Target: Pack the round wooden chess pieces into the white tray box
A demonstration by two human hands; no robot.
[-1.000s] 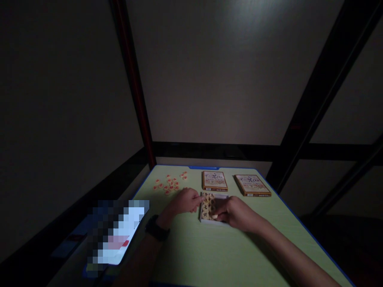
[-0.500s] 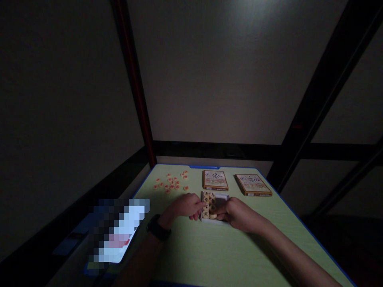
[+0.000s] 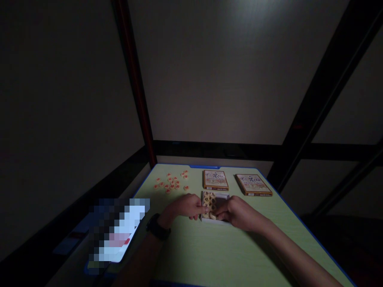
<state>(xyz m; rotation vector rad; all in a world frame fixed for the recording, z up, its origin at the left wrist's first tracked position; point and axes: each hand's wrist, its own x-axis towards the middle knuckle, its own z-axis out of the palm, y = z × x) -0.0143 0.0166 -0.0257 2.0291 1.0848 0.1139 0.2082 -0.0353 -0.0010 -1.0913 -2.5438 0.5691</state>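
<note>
A small white open box (image 3: 222, 195) lies on the table with Chinese chess pieces (image 3: 206, 199) in two columns along its left side. They are pale wooden discs with dark characters. My left hand (image 3: 190, 206) grips the box's left wall, its thumb over the lower pieces and its curled fingers outside. From the right, my right hand (image 3: 236, 211) reaches into the box, fingers closed on a tilted chess piece (image 3: 212, 216) at the near end of the second column. Its fingertips are partly hidden.
Loose chess pieces with red characters (image 3: 172, 184) are scattered at the table's back left. Two printed chess boxes, one behind the white box (image 3: 215, 179) and one farther right (image 3: 253, 184), lie flat. A bright, pixelated screen (image 3: 125, 231) stands at the left edge of the green table (image 3: 209, 255).
My left thumb has moved down a little over the lower pieces. The near-end piece under my right fingers is now tilted. Otherwise both hands stay in place.
</note>
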